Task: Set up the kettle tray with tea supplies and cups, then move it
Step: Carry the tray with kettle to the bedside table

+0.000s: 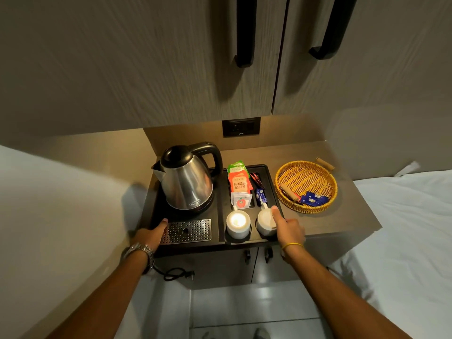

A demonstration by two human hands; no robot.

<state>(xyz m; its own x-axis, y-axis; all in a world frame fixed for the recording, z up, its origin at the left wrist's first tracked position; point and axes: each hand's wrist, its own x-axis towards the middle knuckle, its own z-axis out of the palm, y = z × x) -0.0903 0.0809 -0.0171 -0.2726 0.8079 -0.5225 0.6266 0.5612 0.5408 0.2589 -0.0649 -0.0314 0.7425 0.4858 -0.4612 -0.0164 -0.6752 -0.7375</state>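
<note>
Head view: black kettle tray (220, 192), seemingly gripped by both hands

Countertop (342, 216): kettle tray (220, 231), wicker basket (283, 194).

A dim room, lit warmly from under tall grey wood-grain cupboard doors (146, 57) with long black handles (245, 30). Below them, a brown countertop (342, 216) backs onto a black wall socket (241, 127). White bedding (411, 228) lies to the right, above pale floor tiles (244, 309).
</note>
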